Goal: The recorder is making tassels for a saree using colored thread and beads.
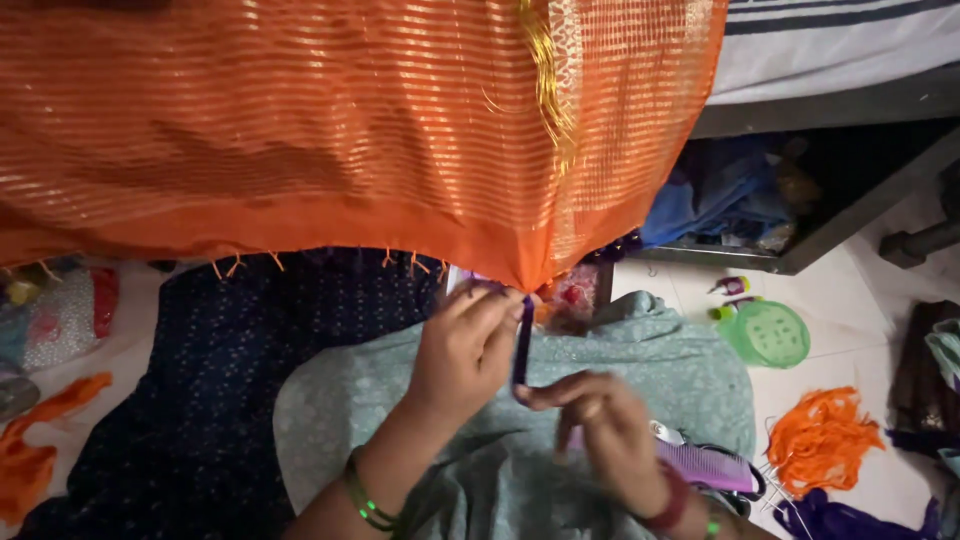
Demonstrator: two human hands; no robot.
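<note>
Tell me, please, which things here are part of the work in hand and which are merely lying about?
In hand:
orange cloth, its lower edge pinched by the left hand
purple thread, pulled taut by the right hand

Lying about:
purple comb
green round lid
loose orange threads
dark blue dotted cloth

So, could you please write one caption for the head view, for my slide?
Left hand and right hand pull a purple thread at the orange cloth hem, above a purple comb.
</note>
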